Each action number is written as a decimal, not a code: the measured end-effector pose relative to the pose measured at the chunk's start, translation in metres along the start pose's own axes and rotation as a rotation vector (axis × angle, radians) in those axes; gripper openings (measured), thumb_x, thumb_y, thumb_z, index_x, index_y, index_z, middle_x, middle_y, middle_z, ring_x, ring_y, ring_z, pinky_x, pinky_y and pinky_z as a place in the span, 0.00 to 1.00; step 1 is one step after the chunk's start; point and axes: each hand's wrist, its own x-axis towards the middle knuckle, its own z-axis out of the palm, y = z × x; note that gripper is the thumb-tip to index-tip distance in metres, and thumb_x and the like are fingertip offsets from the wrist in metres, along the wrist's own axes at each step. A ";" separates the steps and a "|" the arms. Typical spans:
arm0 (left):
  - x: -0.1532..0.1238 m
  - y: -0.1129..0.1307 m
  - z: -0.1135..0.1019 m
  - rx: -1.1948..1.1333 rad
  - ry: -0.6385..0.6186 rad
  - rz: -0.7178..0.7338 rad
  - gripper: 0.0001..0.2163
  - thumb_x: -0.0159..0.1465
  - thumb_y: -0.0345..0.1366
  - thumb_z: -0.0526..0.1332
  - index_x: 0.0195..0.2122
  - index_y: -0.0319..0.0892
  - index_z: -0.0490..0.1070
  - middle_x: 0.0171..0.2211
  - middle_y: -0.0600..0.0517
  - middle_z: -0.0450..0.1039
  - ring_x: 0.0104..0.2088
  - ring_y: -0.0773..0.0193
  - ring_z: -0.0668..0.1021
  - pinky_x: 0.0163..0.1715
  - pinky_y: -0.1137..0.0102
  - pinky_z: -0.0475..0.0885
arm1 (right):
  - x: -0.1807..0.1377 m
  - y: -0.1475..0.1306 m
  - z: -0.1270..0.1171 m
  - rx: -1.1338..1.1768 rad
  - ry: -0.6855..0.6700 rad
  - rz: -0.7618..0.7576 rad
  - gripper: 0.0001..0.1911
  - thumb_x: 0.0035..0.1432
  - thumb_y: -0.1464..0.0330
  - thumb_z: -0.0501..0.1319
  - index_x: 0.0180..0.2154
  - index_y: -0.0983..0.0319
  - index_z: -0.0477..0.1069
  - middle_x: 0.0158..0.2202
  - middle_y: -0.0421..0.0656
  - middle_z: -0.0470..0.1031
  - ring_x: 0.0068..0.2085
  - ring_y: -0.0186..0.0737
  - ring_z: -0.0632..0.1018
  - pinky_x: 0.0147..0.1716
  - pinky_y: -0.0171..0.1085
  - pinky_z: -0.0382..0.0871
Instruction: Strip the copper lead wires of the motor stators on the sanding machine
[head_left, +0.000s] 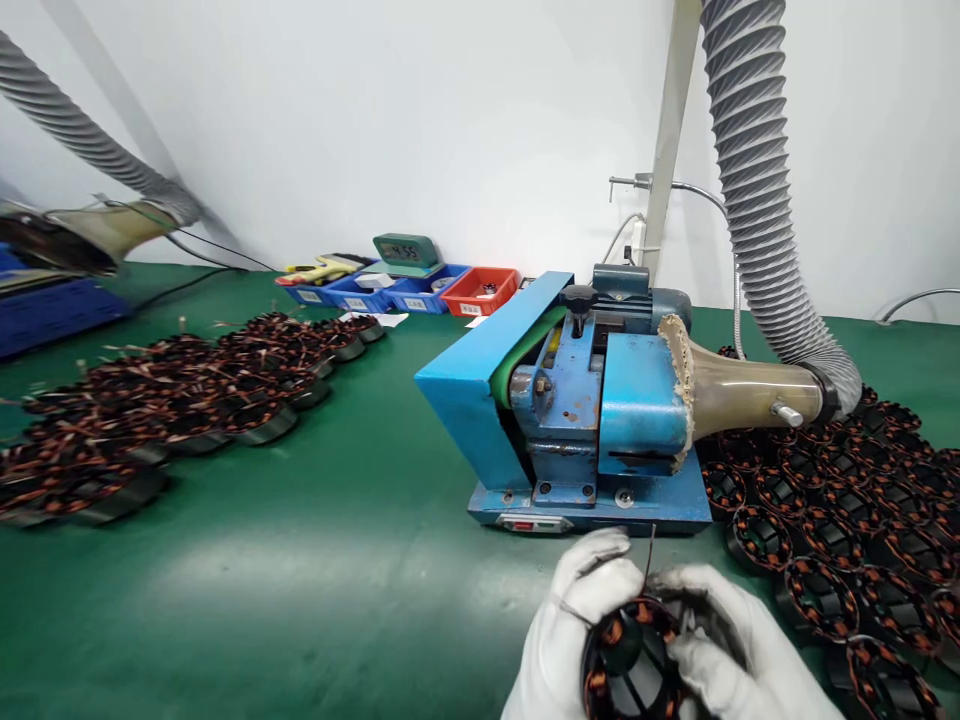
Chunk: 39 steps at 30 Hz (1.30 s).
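A round motor stator point(634, 655) with copper windings and a black frame is between my two white-gloved hands, low in the view. My left hand point(574, 620) wraps its left side. Around its right side curl the fingers of my right hand point(724, 640), with dark smudges on the glove. Thin wire leads point(650, 560) stick up from the stator, one between the hands and another by my left fingers. Just beyond the hands stands a blue belt sander point(555, 400) with a green belt. The stator's lower edge runs out of view.
Many stators point(832, 540) cover the table on the right, and more stators point(187, 400) with upright leads lie at left. A dust hose point(750, 170) joins the sander. Blue bins point(360, 292), a red bin point(480, 290) and a digital clock point(405, 250) line the wall.
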 end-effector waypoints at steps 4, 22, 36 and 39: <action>-0.006 0.007 0.003 -0.052 -0.024 -0.080 0.05 0.53 0.39 0.66 0.23 0.46 0.77 0.25 0.46 0.77 0.30 0.54 0.80 0.37 0.62 0.76 | 0.009 -0.011 -0.022 0.413 -0.056 0.115 0.12 0.43 0.59 0.72 0.28 0.59 0.78 0.15 0.36 0.71 0.14 0.31 0.69 0.13 0.29 0.64; -0.023 0.014 0.014 -0.038 -0.029 0.074 0.20 0.41 0.32 0.72 0.37 0.50 0.72 0.35 0.51 0.72 0.35 0.54 0.77 0.33 0.62 0.76 | 0.039 -0.003 -0.004 0.575 0.295 -0.017 0.09 0.46 0.61 0.71 0.30 0.57 0.80 0.27 0.39 0.80 0.27 0.33 0.78 0.29 0.30 0.75; 0.029 0.005 0.042 -0.253 0.152 -0.191 0.29 0.35 0.22 0.71 0.39 0.46 0.67 0.40 0.52 0.77 0.40 0.59 0.80 0.43 0.68 0.75 | 0.062 0.014 0.029 0.001 0.231 -0.135 0.12 0.54 0.63 0.63 0.38 0.61 0.79 0.40 0.46 0.81 0.41 0.46 0.79 0.44 0.44 0.73; 0.027 0.012 0.045 -0.207 0.115 -0.171 0.28 0.35 0.22 0.70 0.38 0.45 0.67 0.39 0.52 0.77 0.39 0.59 0.80 0.41 0.68 0.75 | 0.060 0.008 0.027 -0.001 0.235 -0.130 0.12 0.55 0.61 0.62 0.38 0.60 0.78 0.40 0.45 0.81 0.41 0.45 0.79 0.43 0.41 0.73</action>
